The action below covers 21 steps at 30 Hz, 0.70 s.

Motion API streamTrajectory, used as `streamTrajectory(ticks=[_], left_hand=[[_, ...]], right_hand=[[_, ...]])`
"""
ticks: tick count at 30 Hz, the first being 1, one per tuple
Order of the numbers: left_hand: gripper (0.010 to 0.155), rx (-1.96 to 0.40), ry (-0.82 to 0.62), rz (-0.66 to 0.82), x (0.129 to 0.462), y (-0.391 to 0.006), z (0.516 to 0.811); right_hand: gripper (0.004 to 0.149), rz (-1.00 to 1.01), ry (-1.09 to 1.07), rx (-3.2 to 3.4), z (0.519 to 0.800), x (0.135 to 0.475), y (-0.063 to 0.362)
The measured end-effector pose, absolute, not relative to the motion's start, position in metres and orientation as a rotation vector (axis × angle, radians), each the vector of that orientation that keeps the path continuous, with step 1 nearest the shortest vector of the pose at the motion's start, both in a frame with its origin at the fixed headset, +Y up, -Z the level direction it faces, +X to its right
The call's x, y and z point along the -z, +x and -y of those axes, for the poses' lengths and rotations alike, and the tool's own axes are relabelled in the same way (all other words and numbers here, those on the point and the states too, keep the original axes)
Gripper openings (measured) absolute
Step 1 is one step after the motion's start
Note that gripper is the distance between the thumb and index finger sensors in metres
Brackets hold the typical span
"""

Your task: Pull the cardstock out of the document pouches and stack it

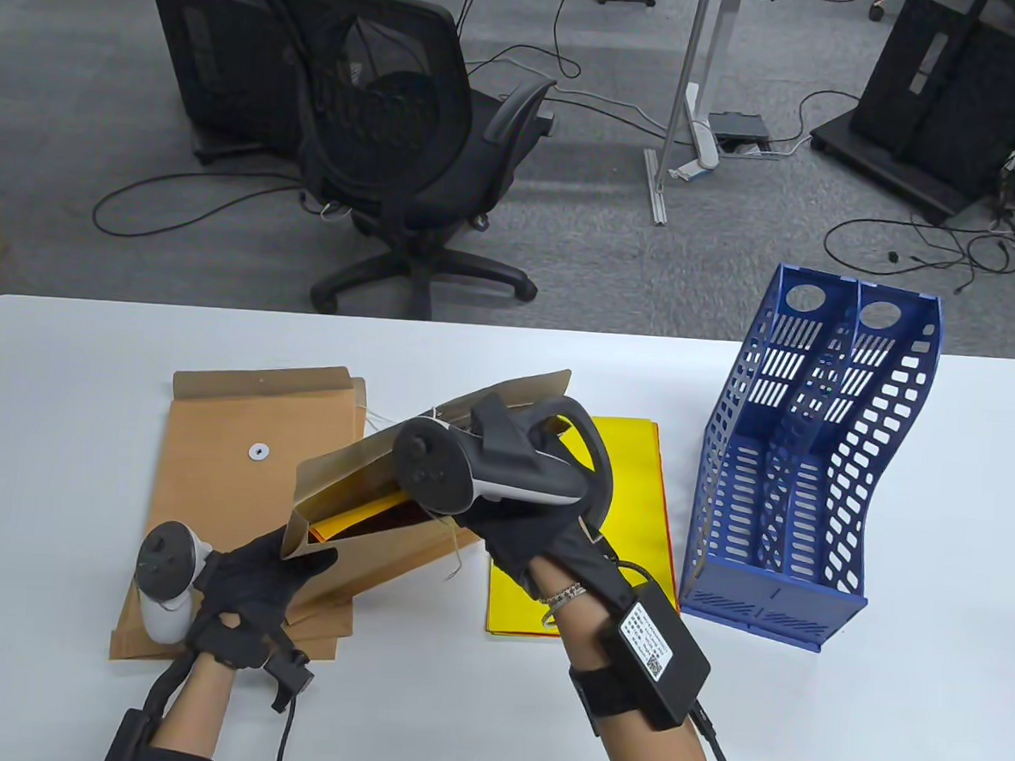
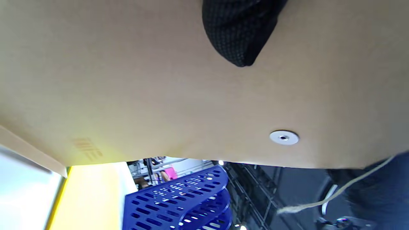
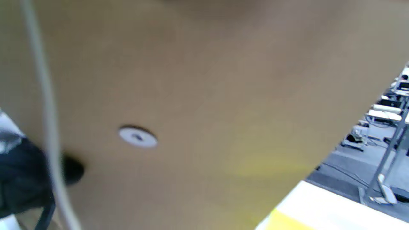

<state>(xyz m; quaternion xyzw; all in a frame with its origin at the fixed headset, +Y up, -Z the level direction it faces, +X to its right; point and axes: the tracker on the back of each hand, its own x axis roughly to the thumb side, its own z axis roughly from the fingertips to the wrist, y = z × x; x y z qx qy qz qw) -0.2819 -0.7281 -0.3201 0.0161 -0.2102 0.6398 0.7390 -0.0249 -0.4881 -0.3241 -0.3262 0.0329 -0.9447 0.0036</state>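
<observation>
Okay, I see a kraft document pouch (image 1: 362, 509) lifted off the white counter (image 1: 87, 372), mouth open and facing me, tilted over the stack of flat pouches (image 1: 235, 484) lying at the counter's left. My left hand (image 1: 241, 592) grips the open pouch at its near left corner, thumb on the outside of the paper; in the left wrist view one gloved fingertip (image 2: 238, 38) presses on the brown face, with the white string-tie button (image 2: 283, 137) lower right. My right hand (image 1: 541, 529) reaches into the pouch mouth. Fingers are hidden behind the tracker and the pouch flap, so I cannot tell whether they pinch anything or lie loose. Inside the mouth I see yellow cardstock (image 1: 361, 522) with a dark red sheet on it, still within the pouch. The yellow cardstock stack (image 1: 629, 508) lies flat on the counter just right of the held pouch, under my right forearm, red edge peeking along its right side. Blue perforated file rack (image 1: 797, 493) stands upright just beside that stack, on the right. Right wrist view is blurry: brown pouch face, button (image 3: 138, 136), loose string (image 3: 48, 105), yellow corner at bottom. Office chair (image 1: 402, 133) beyond the counter.
</observation>
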Motion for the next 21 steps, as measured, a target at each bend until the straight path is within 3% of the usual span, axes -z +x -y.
streamTrajectory(ticks=[4, 6, 8, 15, 21], left_hand=[[0.047, -1.451, 0.058, 0.45, 0.32, -0.284, 0.728], [0.047, -1.447, 0.056, 0.448, 0.32, -0.285, 0.728], [0.047, -1.482, 0.069, 0.445, 0.32, -0.287, 0.729], [0.047, -1.496, 0.053, 0.43, 0.32, -0.292, 0.73], [0.048, -1.545, 0.044, 0.417, 0.32, -0.302, 0.732]], right_hand=[[0.041, -0.496, -0.957, 3.038, 0.466, 0.313, -0.007], [0.041, -0.888, -0.861, 3.03, 0.452, 0.302, 0.006], [0.042, -1.13, -0.766, 3.02, 0.442, 0.293, 0.019], [0.047, -1.61, -0.443, 2.971, 0.415, 0.265, 0.061], [0.048, -1.874, -0.274, 2.942, 0.407, 0.248, 0.09]])
